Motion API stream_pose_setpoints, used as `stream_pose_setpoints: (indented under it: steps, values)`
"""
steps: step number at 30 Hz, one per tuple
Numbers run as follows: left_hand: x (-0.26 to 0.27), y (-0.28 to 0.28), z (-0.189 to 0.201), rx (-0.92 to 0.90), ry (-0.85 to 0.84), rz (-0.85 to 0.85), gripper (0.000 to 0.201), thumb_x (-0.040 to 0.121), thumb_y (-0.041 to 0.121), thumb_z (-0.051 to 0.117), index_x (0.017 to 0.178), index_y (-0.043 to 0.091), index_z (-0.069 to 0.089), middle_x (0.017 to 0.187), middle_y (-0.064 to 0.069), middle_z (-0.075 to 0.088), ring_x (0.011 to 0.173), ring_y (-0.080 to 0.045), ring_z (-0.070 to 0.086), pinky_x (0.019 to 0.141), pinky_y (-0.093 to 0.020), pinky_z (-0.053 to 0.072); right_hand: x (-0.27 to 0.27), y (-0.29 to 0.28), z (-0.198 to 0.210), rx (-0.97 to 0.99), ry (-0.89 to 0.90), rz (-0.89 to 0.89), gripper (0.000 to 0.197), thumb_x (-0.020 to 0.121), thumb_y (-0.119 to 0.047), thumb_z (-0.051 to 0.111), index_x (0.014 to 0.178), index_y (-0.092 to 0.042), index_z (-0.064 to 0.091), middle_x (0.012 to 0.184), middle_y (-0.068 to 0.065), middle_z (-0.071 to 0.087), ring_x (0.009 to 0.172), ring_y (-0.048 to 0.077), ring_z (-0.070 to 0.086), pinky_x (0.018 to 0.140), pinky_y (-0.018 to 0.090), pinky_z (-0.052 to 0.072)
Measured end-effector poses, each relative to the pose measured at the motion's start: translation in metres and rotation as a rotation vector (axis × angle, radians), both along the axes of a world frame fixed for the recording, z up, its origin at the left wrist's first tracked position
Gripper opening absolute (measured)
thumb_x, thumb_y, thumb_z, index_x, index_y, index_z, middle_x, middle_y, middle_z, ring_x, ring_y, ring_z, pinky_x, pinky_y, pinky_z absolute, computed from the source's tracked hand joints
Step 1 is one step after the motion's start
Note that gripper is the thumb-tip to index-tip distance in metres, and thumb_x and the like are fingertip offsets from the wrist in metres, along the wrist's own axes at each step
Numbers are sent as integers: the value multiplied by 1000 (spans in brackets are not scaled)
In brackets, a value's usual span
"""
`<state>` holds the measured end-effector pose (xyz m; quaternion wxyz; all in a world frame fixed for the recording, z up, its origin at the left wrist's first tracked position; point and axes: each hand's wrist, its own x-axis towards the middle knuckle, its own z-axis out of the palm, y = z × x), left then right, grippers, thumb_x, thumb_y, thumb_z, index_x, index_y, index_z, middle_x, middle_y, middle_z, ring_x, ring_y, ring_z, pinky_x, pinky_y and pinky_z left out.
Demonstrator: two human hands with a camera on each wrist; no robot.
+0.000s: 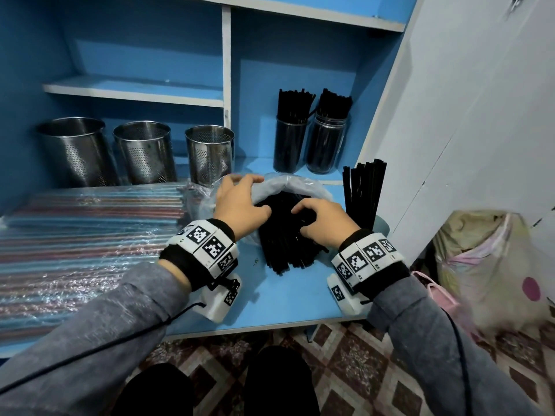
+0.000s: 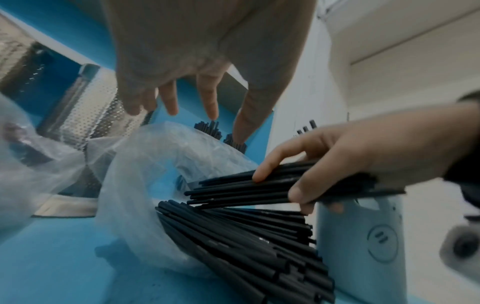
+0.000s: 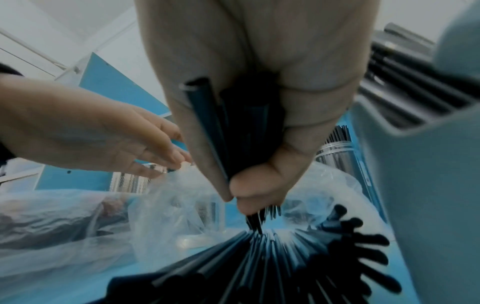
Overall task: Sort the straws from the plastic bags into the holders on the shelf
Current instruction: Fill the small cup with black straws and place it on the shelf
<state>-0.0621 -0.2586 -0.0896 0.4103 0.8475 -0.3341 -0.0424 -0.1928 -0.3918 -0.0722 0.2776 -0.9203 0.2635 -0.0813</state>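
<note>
A pile of black straws (image 1: 285, 250) lies half out of a clear plastic bag (image 1: 295, 182) on the blue shelf (image 1: 279, 304). My right hand (image 1: 312, 219) grips a bunch of black straws (image 2: 233, 189) lifted slightly off the pile (image 2: 246, 246). My left hand (image 1: 244, 189) hovers with fingers spread over the bag's rim (image 2: 145, 164), holding nothing. Two clear jars (image 1: 289, 145) (image 1: 327, 147) at the back hold black straws. A pale blue holder (image 2: 363, 236) at the right also holds black straws (image 1: 363, 187). Three perforated steel holders (image 1: 75, 151) (image 1: 145, 153) (image 1: 210, 156) stand at the left.
Wrapped packs of coloured straws (image 1: 75, 235) cover the shelf's left half. A white wall panel (image 1: 465, 130) bounds the shelf on the right. A bundled bag (image 1: 486, 265) sits on the floor at the right. The shelf's front edge (image 1: 270, 327) runs below my wrists.
</note>
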Motion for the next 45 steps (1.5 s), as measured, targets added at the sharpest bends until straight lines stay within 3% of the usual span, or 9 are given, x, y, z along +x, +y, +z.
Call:
stream_pose_setpoints:
  steps: [4, 8, 13, 17, 20, 27, 33, 38, 45]
  values:
    - [-18, -10, 3, -67, -193, -329, 78, 70, 10, 75, 142, 18, 44, 144, -7, 36, 137, -22, 35, 113, -22, 24, -19, 5, 20, -69, 73, 55, 41, 81, -4, 66, 117, -24, 65, 101, -4, 56, 75, 10, 55, 50, 4, 38]
    - [-30, -27, 5, 84, -357, -567, 91, 62, 20, 85, 143, 13, 42, 143, -6, 46, 134, -21, 39, 115, -33, 28, -46, 12, 49, -161, 190, 131, 43, 80, -11, 70, 117, -31, 64, 102, -6, 55, 88, 10, 53, 62, 14, 40]
    - [-52, -44, 10, -13, -467, -571, 47, 70, 32, 78, 113, 23, 62, 108, 6, 69, 103, -19, 63, 84, -41, 51, -79, 18, 89, -194, 234, 273, 48, 80, -12, 73, 120, -37, 64, 106, -15, 58, 89, 2, 54, 69, 6, 38]
    - [-69, -50, 10, -198, -262, -510, 37, 75, 46, 67, 106, 26, 67, 93, 5, 73, 89, -16, 68, 78, -38, 54, -101, 11, 112, -266, 48, 207, 45, 82, -30, 74, 125, -37, 61, 105, -14, 63, 93, 1, 58, 79, 11, 40]
    - [-84, -57, 3, -313, 50, -555, 12, 80, 31, 77, 85, 31, 66, 76, 22, 68, 71, 5, 61, 68, -23, 49, -109, 5, 122, -225, -270, 144, 42, 83, -37, 73, 124, -37, 61, 98, -22, 59, 84, -13, 55, 83, 9, 40]
    - [-114, -68, -23, -347, 475, -683, 28, 81, 11, 79, 66, 29, 64, 57, 19, 61, 51, 6, 56, 54, -7, 42, -95, 6, 95, -111, -652, 115, 21, 88, -21, 71, 109, -20, 70, 102, -13, 66, 90, 0, 64, 73, 8, 45]
    - [-106, -69, -33, -276, 556, -645, 27, 78, 0, 78, 77, 22, 62, 63, 19, 66, 63, 7, 61, 64, -10, 47, -78, 6, 65, -285, -418, 78, 24, 94, -38, 59, 80, -22, 69, 76, -14, 62, 77, 5, 57, 75, 28, 46]
    - [-104, -66, -39, -201, 531, -583, 13, 82, 18, 78, 77, 19, 66, 71, 12, 67, 71, -3, 62, 77, -24, 50, -78, 8, 66, -304, -407, 140, 20, 87, -35, 70, 100, -20, 71, 97, -6, 64, 91, 6, 57, 85, 24, 45]
    - [-108, -51, -11, -318, 295, -728, 22, 91, 21, 68, 72, 28, 62, 61, 17, 61, 56, 4, 54, 56, -14, 44, -100, -5, 76, 101, -371, 197, 84, 52, -54, 84, 122, -16, 57, 107, -7, 56, 96, 9, 58, 78, 12, 48]
